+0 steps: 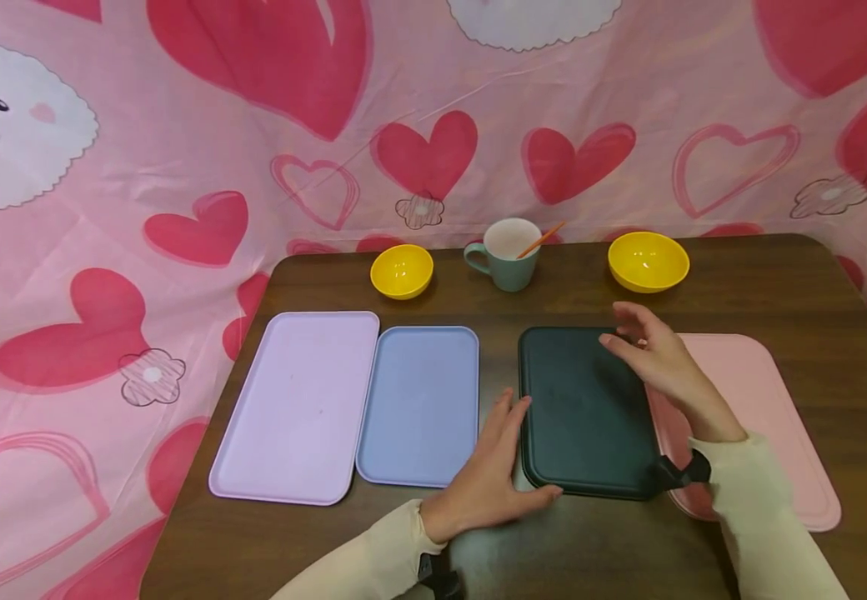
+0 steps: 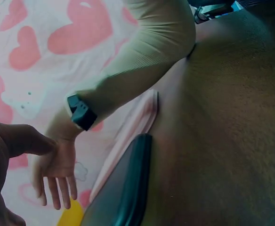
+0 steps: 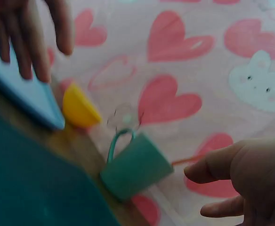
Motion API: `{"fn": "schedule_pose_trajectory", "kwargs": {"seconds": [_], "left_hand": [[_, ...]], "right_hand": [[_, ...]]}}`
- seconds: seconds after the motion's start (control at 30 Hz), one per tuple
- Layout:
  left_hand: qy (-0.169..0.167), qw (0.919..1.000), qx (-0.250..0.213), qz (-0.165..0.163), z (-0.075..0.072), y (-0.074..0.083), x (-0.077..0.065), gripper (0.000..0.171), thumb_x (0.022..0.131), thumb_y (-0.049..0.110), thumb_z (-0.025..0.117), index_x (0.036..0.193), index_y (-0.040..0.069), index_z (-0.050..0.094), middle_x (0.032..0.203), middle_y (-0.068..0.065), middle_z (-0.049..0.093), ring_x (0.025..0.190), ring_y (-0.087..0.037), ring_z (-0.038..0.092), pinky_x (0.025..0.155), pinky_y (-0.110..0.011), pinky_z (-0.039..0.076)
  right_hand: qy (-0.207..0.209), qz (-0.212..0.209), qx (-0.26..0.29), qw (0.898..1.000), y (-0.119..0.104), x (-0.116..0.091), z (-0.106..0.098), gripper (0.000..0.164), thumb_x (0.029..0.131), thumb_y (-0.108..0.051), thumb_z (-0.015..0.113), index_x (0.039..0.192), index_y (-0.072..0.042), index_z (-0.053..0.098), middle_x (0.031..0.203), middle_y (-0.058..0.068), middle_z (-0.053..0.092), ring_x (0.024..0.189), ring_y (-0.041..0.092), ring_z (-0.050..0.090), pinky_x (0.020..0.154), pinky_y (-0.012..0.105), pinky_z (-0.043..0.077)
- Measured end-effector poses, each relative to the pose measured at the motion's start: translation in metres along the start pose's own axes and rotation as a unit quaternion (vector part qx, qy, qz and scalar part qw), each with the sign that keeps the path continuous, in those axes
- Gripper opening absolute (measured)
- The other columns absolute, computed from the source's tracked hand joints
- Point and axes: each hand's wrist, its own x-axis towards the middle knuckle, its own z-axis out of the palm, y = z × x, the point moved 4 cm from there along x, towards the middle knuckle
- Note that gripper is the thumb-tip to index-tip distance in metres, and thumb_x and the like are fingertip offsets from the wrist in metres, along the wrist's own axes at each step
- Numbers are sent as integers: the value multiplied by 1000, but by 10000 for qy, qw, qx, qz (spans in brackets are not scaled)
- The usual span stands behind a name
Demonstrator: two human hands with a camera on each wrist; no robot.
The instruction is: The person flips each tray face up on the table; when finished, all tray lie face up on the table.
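Note:
A dark green tray (image 1: 583,417) lies on the wooden table. Beside its near left edge is my left hand (image 1: 486,475), fingers extended and thumb spread toward the near edge, holding nothing. Over the tray's far right part hovers my right hand (image 1: 654,354), its fingers loosely bent around no object. Right of the green tray, a pink tray (image 1: 749,400) is partly hidden by the right hand and forearm. A blue tray (image 1: 422,400) sits left of the left hand. In the right wrist view, the right hand (image 3: 250,181) appears in front of the teal mug (image 3: 135,169) and its orange stick.
A lavender tray (image 1: 298,408) lies at the far left, against the blue one. Along the back stand a small yellow bowl (image 1: 402,272), the mug with an orange stick (image 1: 542,239) in it, and a larger yellow bowl (image 1: 648,262). A heart-patterned cloth (image 1: 426,83) hangs behind the table.

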Motion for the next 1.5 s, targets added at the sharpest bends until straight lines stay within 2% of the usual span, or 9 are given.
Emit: {"fn": "schedule_pose_trajectory", "kwargs": {"seconds": [0.07, 0.1, 0.23, 0.33, 0.63, 0.8, 0.9, 1.3, 1.5], "left_hand": [[-50, 9998, 205, -71, 6, -1, 3, 104, 83, 46, 76, 160, 13, 15, 167, -22, 10, 156, -36, 15, 116, -56, 36], [-69, 9995, 269, -114, 9, -2, 5, 105, 82, 46, 77, 160, 13, 14, 167, -22, 11, 156, -37, 15, 116, -55, 36], [-172, 9985, 328, -413, 18, -5, 10, 107, 82, 48, 77, 161, 16, 13, 168, -20, 8, 156, -37, 13, 117, -55, 34], [-227, 9973, 301, -632, 22, -8, 12, 107, 81, 48, 78, 161, 18, 13, 168, -19, 6, 157, -37, 11, 118, -56, 34], [-435, 9925, 649, -937, 32, -18, 18, 110, 77, 49, 81, 161, 20, 16, 169, -19, 4, 156, -40, 7, 117, -59, 32], [-477, 9897, 1085, -803, 37, -19, 20, 112, 75, 50, 83, 160, 18, 18, 168, -21, 6, 156, -43, 7, 119, -58, 30], [-404, 9864, 1462, -639, 38, -19, 21, 111, 74, 52, 83, 159, 16, 20, 166, -23, 10, 155, -44, 11, 120, -55, 30], [207, 9761, 2164, -24, 35, -16, 25, 110, 70, 56, 86, 154, 13, 31, 158, -25, 30, 149, -41, 28, 117, -51, 34], [356, 9803, 1943, 9, 33, -17, 26, 112, 66, 53, 89, 154, 14, 32, 158, -24, 33, 149, -39, 31, 116, -51, 35]], "right_hand": [[105, -88, -382, 9992, 5, 3, -1, 69, 100, -29, 59, 152, 5, 29, 148, 35, 40, 130, 50, 46, 105, 62, 42], [134, -142, -550, 9983, 7, 4, -1, 68, 100, -28, 59, 151, 7, 30, 147, 37, 41, 127, 51, 47, 105, 66, 40], [194, -310, -1246, 9915, 18, 8, -1, 67, 98, -25, 61, 147, 11, 34, 142, 40, 41, 112, 50, 53, 100, 66, 43], [186, -337, -1512, 9878, 26, 10, 0, 66, 97, -24, 62, 145, 12, 36, 142, 40, 40, 107, 48, 52, 103, 67, 39], [86, -641, -1994, 9778, 39, 16, 3, 58, 93, -19, 65, 137, 14, 45, 134, 39, 51, 117, 53, 49, 106, 69, 35], [-39, -551, -2234, 9732, 44, 18, 5, 54, 93, -21, 65, 135, 9, 49, 134, 39, 51, 124, 55, 43, 106, 78, 18], [-83, -480, -2169, 9750, 44, 17, 6, 49, 93, -21, 65, 133, 4, 52, 135, 37, 52, 127, 53, 41, 104, 80, 12], [-66, -570, -2127, 9754, 41, 16, 8, 43, 94, -21, 65, 129, 2, 57, 136, 34, 54, 125, 52, 46, 100, 78, 14], [-58, -588, -2115, 9756, 39, 16, 9, 42, 94, -21, 65, 128, 3, 59, 136, 33, 56, 124, 51, 50, 99, 74, 19]]}}
